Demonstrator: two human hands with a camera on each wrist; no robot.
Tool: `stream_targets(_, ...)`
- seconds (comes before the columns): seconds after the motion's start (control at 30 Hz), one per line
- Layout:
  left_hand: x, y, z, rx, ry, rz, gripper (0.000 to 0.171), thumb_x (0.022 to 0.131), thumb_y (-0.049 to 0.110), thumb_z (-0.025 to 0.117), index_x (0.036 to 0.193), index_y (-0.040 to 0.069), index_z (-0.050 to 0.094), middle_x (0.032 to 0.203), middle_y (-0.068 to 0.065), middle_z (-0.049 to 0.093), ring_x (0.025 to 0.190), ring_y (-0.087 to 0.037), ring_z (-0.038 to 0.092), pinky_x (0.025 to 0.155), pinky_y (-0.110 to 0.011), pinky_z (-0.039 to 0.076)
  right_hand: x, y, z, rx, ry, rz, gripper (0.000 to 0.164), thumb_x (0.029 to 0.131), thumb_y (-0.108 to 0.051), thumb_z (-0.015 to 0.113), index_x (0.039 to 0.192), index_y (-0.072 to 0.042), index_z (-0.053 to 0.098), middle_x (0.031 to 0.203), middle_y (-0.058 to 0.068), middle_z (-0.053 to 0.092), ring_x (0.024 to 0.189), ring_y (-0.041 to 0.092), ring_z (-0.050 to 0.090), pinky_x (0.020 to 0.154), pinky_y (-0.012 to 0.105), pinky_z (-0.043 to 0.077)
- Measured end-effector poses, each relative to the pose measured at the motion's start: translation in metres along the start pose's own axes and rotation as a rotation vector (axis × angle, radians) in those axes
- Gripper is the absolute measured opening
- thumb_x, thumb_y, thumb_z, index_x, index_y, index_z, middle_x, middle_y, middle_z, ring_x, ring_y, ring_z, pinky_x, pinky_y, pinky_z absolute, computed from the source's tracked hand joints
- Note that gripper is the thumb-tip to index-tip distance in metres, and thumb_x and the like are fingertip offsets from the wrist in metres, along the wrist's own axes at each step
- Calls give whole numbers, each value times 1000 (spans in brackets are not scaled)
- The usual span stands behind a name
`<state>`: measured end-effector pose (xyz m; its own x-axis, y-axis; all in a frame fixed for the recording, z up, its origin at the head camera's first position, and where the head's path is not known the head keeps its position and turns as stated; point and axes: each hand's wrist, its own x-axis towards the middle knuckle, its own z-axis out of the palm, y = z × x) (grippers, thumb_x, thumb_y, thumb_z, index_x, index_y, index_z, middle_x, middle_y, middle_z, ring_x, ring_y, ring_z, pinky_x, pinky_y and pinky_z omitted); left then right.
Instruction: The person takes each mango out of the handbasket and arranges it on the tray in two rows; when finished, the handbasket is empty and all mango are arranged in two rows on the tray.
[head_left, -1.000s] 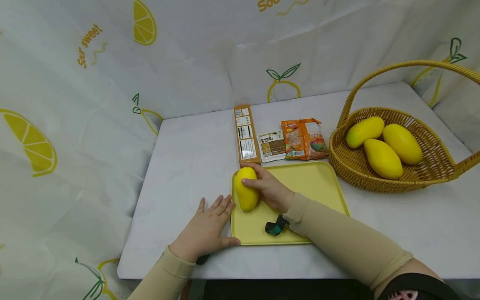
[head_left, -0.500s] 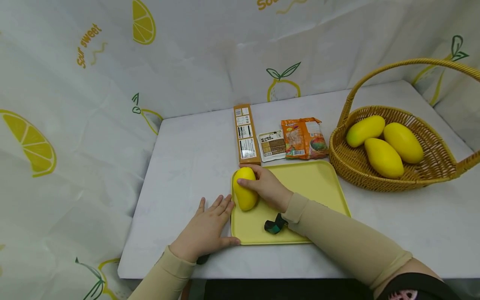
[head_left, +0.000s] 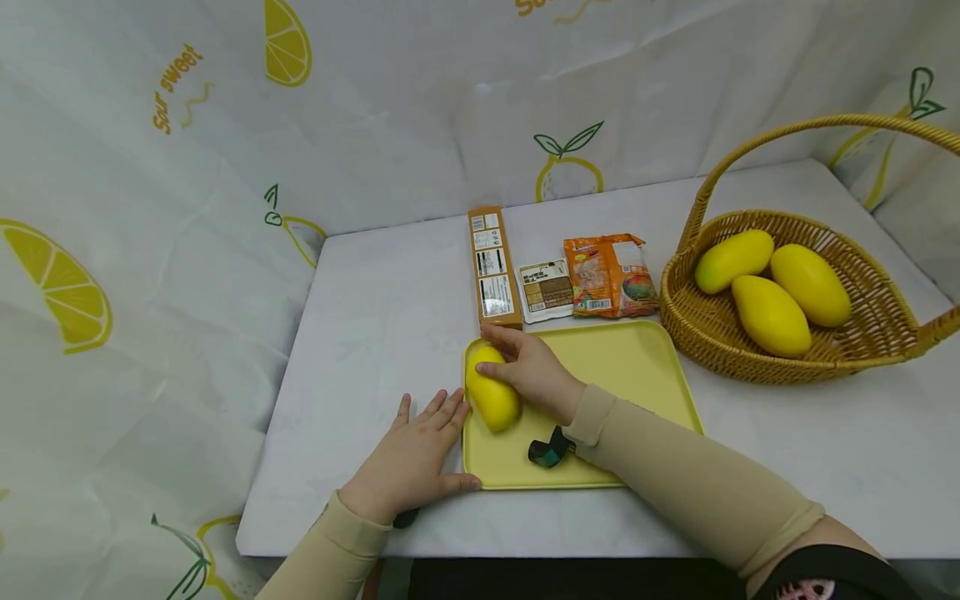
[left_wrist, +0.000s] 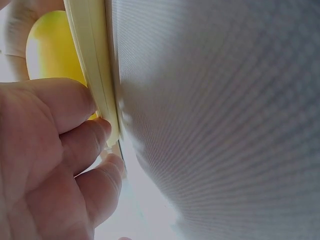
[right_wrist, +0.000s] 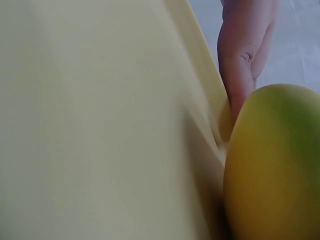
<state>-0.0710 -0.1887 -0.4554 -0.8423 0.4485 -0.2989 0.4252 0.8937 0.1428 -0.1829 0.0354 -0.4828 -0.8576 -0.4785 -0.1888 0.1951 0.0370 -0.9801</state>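
A yellow mango (head_left: 493,398) lies at the left side of the yellow tray (head_left: 600,408). Over its far end is my right hand (head_left: 536,372), fingers loosened and the thumb lying across the fruit. In the right wrist view the mango (right_wrist: 277,165) shows a green patch and sits close to the tray wall; the right fingers are out of sight there. My left hand (head_left: 412,454) is spread on the table, its fingertips at the tray's left edge. The left wrist view shows these fingers (left_wrist: 82,145) against the tray's rim (left_wrist: 97,65).
A wicker basket (head_left: 750,367) with a tall handle stands at the right, holding several mangoes (head_left: 772,317). Behind the tray lie a long brown box (head_left: 495,267), a small flat packet (head_left: 545,292) and an orange bag (head_left: 611,275). A black and green device (head_left: 550,448) sits at the right wrist.
The mango has tipped and shifted slightly toward the near side of the tray, and the right fingers have loosened from its far end. My left hand stays in place.
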Motion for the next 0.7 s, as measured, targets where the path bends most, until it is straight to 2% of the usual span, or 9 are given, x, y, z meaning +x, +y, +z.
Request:
stream_targets(0.2, 0, 1, -1, -8, -4, -5, 110, 93, 77, 72, 172, 8, 39, 183, -5, 29, 169, -32, 29, 130, -78, 16, -3, -1, 2, -42, 28, -11, 68, 106, -13, 76, 168, -7, 47, 173, 12, 47, 163, 33, 41, 134, 49, 33)
stream_targets(0.33, 0, 1, -1, -9, -9, -10, 110, 93, 77, 73, 172, 8, 39, 183, -5, 29, 169, -32, 29, 131, -78, 16, -6, -4, 2, -58, 33, -8, 66, 107, -15, 75, 167, -9, 49, 173, 10, 48, 160, 33, 45, 131, 51, 38)
stream_targets(0.43, 0, 1, -1, -6, -7, -10, 110, 93, 77, 73, 172, 8, 39, 183, -6, 29, 169, -31, 29, 130, -78, 16, -9, -10, -1, -68, 40, -16, 63, 108, -16, 74, 166, -10, 51, 172, 9, 50, 158, 39, 47, 127, 55, 43)
stream_targets(0.6, 2, 1, -1, 4, -1, -7, 111, 91, 77, 74, 171, 7, 41, 182, -6, 31, 169, -32, 31, 130, -79, 18, -13, -22, -11, -43, 53, -77, 58, 109, -13, 70, 164, -5, 52, 169, 14, 52, 161, 39, 43, 132, 59, 35)
stream_targets(0.7, 2, 2, -1, 1, 7, -5, 112, 89, 76, 77, 170, 7, 43, 181, -7, 34, 168, -33, 32, 129, -79, 19, -17, -28, -21, 31, 58, -98, 57, 111, -12, 66, 165, -2, 50, 170, 19, 49, 160, 40, 43, 133, 59, 32)
